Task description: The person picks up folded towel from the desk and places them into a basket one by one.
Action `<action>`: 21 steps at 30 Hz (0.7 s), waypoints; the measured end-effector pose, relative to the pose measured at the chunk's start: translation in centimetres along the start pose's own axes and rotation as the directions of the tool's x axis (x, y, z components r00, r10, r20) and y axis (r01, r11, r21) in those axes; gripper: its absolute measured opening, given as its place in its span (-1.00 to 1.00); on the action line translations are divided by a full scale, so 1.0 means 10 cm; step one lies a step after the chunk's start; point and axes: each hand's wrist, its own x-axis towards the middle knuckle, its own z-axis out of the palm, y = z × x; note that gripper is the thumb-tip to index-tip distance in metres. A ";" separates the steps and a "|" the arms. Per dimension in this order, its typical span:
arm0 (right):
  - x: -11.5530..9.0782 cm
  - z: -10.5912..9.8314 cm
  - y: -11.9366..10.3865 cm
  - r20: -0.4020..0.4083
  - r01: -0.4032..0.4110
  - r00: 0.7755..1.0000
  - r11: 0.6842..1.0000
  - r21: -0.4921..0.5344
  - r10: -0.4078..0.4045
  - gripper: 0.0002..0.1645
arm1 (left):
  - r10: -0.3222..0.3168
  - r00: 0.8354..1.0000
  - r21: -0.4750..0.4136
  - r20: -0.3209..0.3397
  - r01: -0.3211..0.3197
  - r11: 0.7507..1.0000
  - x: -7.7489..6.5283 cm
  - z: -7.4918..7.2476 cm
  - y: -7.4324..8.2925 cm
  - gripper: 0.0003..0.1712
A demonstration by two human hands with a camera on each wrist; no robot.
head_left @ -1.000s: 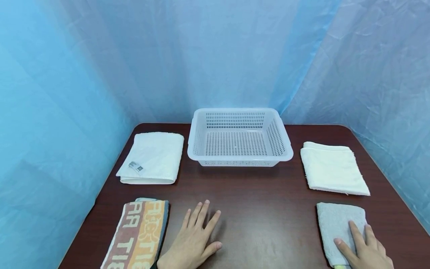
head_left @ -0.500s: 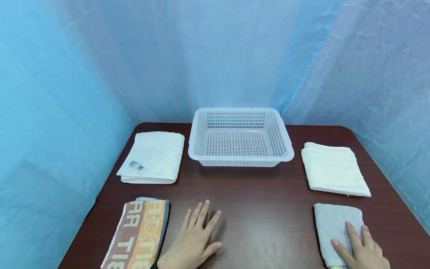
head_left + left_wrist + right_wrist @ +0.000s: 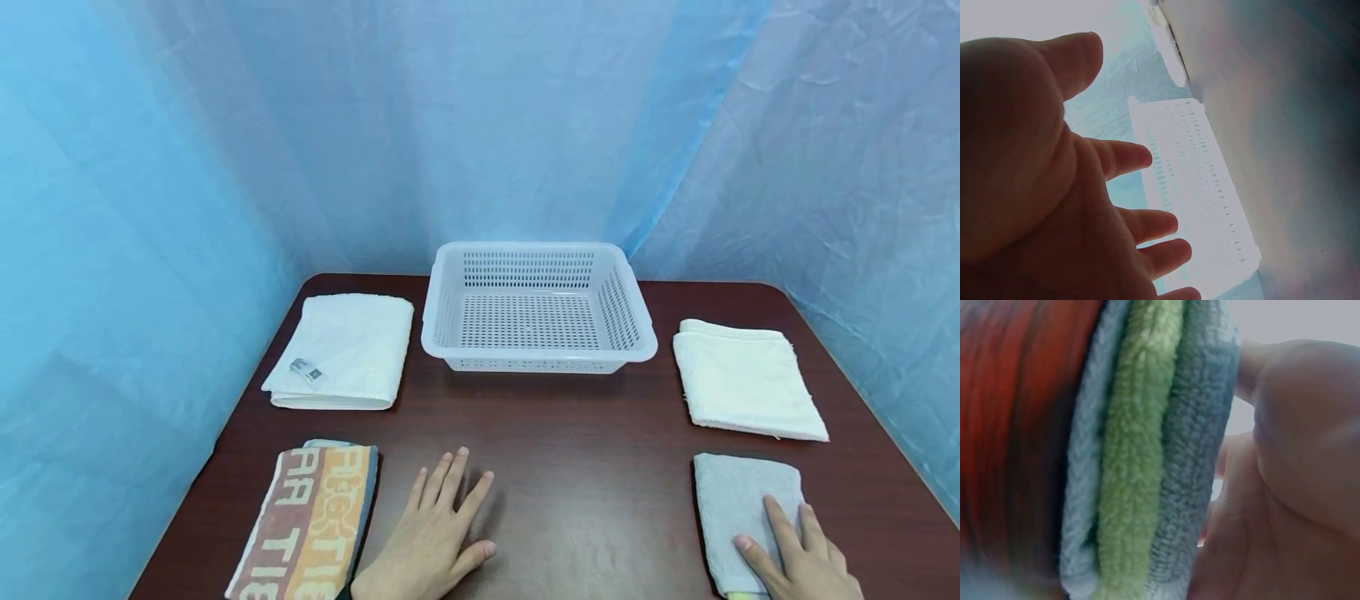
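Note:
In the head view my right hand [image 3: 810, 557] rests on a folded grey towel [image 3: 731, 504] at the near right, its fingers extended over the top. From the right wrist, the towel's edge shows grey layers with a yellow-green layer [image 3: 1138, 450] between them. My left hand [image 3: 427, 542] is spread low over the near middle of the table [image 3: 570, 467], holding nothing; whether it touches the wood is unclear. Just left of it lies a folded towel [image 3: 300, 521] with orange and mauve bands and pale lettering. The left wrist view shows the palm side with fingers apart.
At the table's back centre stands a white perforated plastic basket [image 3: 538, 354] with nothing inside. A folded white towel [image 3: 345, 346] with a label lies at its left, another white towel [image 3: 746, 379] at its right. Blue curtains [image 3: 525, 125] hang around the table.
The grey towel has slid a little to the left under my right hand, which moved along with it. My left hand has stayed in place.

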 end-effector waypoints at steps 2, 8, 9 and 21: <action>-0.01 -0.01 -0.02 -0.001 0.012 1.000 1.000 -0.001 -0.012 0.19 | -0.003 1.000 -0.002 0.007 0.003 1.000 0.00 -0.01 0.00 -0.21; -0.05 -0.02 -0.09 -0.008 0.040 0.999 0.999 -0.005 -0.040 0.11 | -0.003 1.000 -0.015 0.020 0.004 1.000 0.00 -0.02 0.01 -0.22; -0.05 -0.03 -0.10 -0.008 0.045 0.999 0.999 -0.004 -0.045 0.10 | -0.003 1.000 -0.020 0.024 0.004 1.000 0.00 -0.02 0.01 -0.22; -0.08 -0.03 -0.12 -0.008 0.079 0.997 0.997 0.012 -0.079 0.02 | 0.001 0.996 -0.041 0.087 0.002 0.999 0.01 -0.06 0.02 -0.19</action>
